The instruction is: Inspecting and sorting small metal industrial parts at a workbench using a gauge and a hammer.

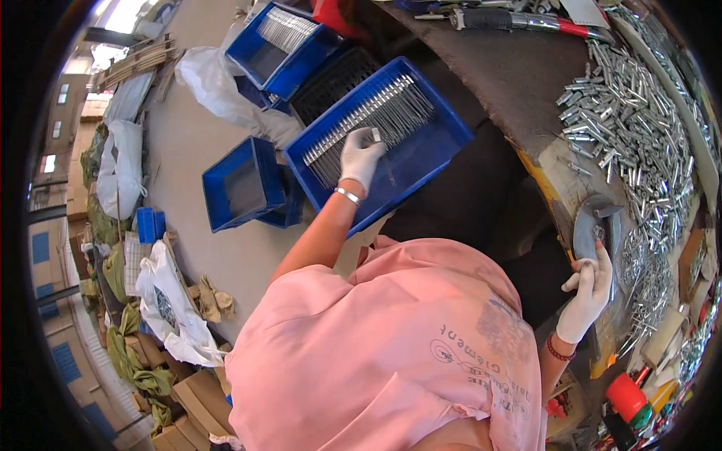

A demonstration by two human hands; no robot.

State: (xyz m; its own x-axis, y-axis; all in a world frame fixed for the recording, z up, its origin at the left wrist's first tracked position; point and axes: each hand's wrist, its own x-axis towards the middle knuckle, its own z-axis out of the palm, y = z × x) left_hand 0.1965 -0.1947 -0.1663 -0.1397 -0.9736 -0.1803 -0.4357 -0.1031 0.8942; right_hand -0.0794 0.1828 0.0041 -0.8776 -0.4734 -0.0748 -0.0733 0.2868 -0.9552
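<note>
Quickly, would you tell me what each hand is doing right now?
Left hand: closed on a small metal piece over the blue tray.
Right hand: gripping the workbench edge.

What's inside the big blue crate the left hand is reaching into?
The blue crate holds a row of thin metal pins. The gloved left hand covers some of them; the lower floor looks bare.

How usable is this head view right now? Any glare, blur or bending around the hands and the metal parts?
Head view: strong fisheye, the blue crate edges bow and a black rim rings the picture. The left hand in the crate is sharp and evenly lit. The right hand sits near the rim, stretched. The metal pins glint brightly, and the windows at the far left are blown out.
</note>
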